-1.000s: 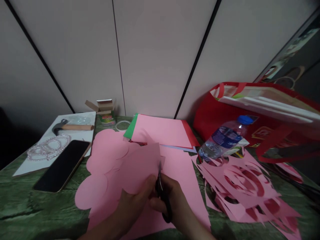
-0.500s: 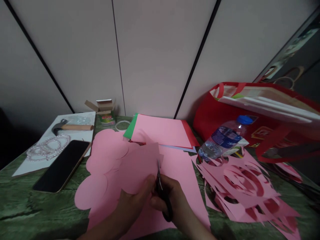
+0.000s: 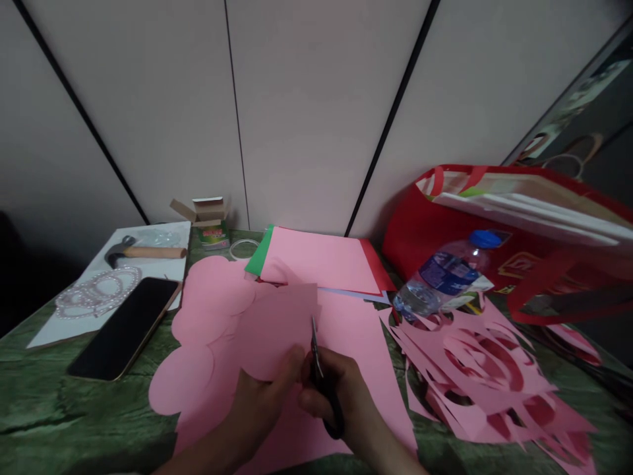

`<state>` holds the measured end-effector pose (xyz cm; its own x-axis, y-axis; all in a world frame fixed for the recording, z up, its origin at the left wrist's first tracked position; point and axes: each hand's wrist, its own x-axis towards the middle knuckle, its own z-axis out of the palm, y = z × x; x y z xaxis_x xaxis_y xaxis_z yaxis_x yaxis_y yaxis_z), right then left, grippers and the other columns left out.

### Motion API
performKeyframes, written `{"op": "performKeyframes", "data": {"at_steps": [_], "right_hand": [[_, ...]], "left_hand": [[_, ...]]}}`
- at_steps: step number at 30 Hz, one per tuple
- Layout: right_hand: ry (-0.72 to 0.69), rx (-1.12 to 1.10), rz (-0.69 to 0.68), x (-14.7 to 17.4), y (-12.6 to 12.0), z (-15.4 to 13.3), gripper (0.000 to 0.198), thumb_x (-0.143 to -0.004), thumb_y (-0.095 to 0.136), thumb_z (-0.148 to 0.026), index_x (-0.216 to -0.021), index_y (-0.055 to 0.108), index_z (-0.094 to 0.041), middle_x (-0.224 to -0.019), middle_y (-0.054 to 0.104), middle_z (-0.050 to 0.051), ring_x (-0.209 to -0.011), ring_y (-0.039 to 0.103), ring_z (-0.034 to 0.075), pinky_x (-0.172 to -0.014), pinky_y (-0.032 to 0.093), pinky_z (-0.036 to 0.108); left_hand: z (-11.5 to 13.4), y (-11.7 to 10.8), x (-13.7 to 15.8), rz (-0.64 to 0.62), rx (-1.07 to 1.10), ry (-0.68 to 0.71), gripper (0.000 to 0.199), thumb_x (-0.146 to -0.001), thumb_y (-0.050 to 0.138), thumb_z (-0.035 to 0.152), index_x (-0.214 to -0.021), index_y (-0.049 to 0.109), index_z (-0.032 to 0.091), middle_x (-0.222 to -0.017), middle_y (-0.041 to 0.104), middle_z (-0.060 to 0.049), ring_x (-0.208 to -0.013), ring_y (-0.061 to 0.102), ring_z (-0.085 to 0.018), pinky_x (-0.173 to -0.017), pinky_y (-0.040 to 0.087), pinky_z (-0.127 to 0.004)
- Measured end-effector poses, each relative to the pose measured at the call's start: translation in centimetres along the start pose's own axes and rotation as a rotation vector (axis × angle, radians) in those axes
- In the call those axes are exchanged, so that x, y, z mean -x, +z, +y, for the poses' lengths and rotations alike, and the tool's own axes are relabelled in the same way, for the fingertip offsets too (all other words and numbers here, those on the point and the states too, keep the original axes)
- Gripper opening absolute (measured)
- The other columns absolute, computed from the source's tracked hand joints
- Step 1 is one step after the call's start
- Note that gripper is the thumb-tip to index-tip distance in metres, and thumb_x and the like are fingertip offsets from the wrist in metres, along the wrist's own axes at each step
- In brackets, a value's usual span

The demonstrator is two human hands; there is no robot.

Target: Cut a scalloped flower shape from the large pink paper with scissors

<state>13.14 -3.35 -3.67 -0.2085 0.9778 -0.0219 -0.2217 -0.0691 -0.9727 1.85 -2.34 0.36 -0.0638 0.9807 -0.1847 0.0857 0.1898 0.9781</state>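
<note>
Lying at the far left of the green surface [image 3: 39,412], a white sheet [image 3: 161,270] carries a hammer [image 3: 154,252] and some beaded loops, with a dark phone [image 3: 124,330] overlapping its near corner. Next come overlapping pink discs [image 3: 180,379], and behind them a small open box [image 3: 212,235]. The left hand [image 3: 270,392] grips a pink piece [image 3: 277,323] near its lower right edge, thumb on top, so most of it extends forward of that hand. Just beside, the right hand [image 3: 341,382] is closed around the black handles of the scissors [image 3: 322,377], whose blades point forward along the piece's right edge. Under both hands spreads a larger pink sheet [image 3: 368,369]. Farther right, a bottle [image 3: 440,278] leans behind a heap of pink offcuts [image 3: 484,369], before a red bag [image 3: 410,227].
</note>
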Motion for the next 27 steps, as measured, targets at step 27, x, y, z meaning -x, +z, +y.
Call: {"op": "performKeyframes", "data": {"at_steps": [27], "right_hand": [[0.119,0.012,0.044,0.2,0.1,0.5,0.033,-0.053,0.077,-0.032,-0.059,0.05,-0.015,-0.043,0.045,-0.006,-0.039,0.039,0.007,-0.037,0.029,0.018]], "left_hand": [[-1.7,-0.6,-0.9,0.076,0.034,0.11,0.027,-0.063,0.057,0.038,-0.044,0.048,0.022,-0.043,0.055,0.003,-0.047,0.056,-0.015,-0.043,0.045,-0.023]]}}
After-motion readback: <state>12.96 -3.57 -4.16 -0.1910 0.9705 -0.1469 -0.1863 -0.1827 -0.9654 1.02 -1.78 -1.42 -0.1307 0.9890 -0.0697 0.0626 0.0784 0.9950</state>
